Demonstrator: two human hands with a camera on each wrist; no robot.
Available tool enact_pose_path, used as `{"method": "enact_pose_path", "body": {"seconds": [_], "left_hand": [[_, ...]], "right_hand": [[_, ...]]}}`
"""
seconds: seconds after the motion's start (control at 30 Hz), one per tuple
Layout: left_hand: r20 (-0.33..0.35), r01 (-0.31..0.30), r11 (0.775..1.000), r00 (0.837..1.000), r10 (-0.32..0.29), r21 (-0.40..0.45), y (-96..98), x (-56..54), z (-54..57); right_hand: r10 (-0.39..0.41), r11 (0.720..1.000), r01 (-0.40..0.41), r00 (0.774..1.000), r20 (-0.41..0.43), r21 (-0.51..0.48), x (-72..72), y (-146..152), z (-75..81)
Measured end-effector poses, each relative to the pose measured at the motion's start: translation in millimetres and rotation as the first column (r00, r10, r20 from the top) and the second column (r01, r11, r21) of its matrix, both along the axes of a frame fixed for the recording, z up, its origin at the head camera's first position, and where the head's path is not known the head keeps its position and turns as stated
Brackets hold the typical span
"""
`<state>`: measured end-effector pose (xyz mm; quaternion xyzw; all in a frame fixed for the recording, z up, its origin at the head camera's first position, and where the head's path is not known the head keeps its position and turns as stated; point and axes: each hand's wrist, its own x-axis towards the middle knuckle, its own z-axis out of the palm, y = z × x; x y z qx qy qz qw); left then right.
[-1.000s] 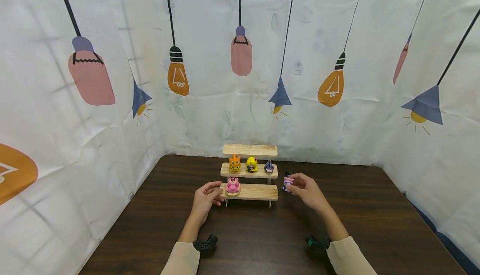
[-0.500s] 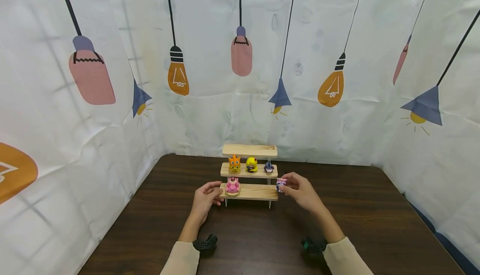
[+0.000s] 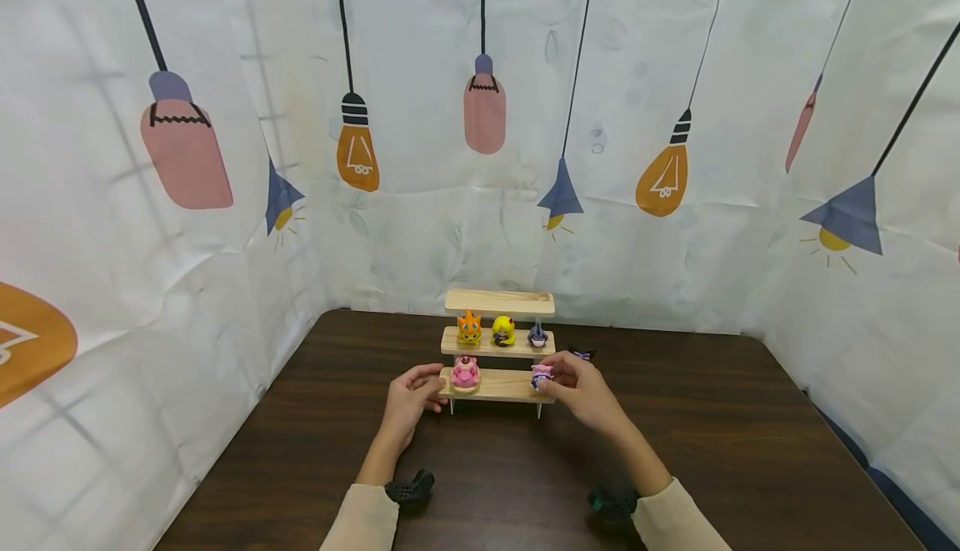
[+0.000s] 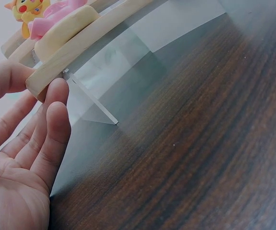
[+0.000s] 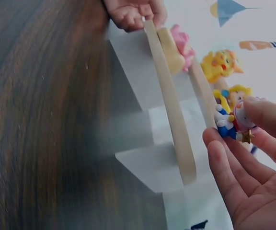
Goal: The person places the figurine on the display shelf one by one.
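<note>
A three-tier wooden display stand (image 3: 517,385) with clear supports stands on the dark table. My left hand (image 3: 411,399) grips the left end of its lowest tier, thumb and fingertips at the edge (image 4: 35,86). My right hand (image 3: 583,386) pinches a small pink, white and blue figurine (image 5: 230,122) at the right end of that tier; I cannot tell whether it touches the wood. On the tier's left sits a pink figurine (image 3: 466,374) on a round cream base. The middle tier bears an orange-yellow figurine (image 3: 469,328), a yellow-haired figurine (image 3: 503,331) and a grey-blue figurine (image 3: 537,334).
A small dark object (image 3: 582,353) lies behind my right hand, partly hidden. The brown wood-grain table (image 3: 495,476) runs back to a white curtain (image 3: 420,234) printed with hanging lamps, which encloses the sides too.
My right hand has carried the pink and blue figurine leftward, from beside the stand to the lowest tier's right end. A dark object has come into sight behind it. My left hand has stayed put.
</note>
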<state>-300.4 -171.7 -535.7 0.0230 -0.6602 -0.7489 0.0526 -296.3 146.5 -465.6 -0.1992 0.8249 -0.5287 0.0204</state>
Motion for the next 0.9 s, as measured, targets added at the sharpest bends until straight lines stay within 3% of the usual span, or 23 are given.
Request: {"method": "enact_pose_path", "body": {"seconds": [0.9], "left_hand": [[0.0, -0.012, 1.0, 1.0, 0.012, -0.005, 1.4, 1.3, 1.3]], "right_hand": [[0.019, 1.0, -0.02, 0.999, -0.051, -0.016, -8.7, -41.7, -6.2]]}}
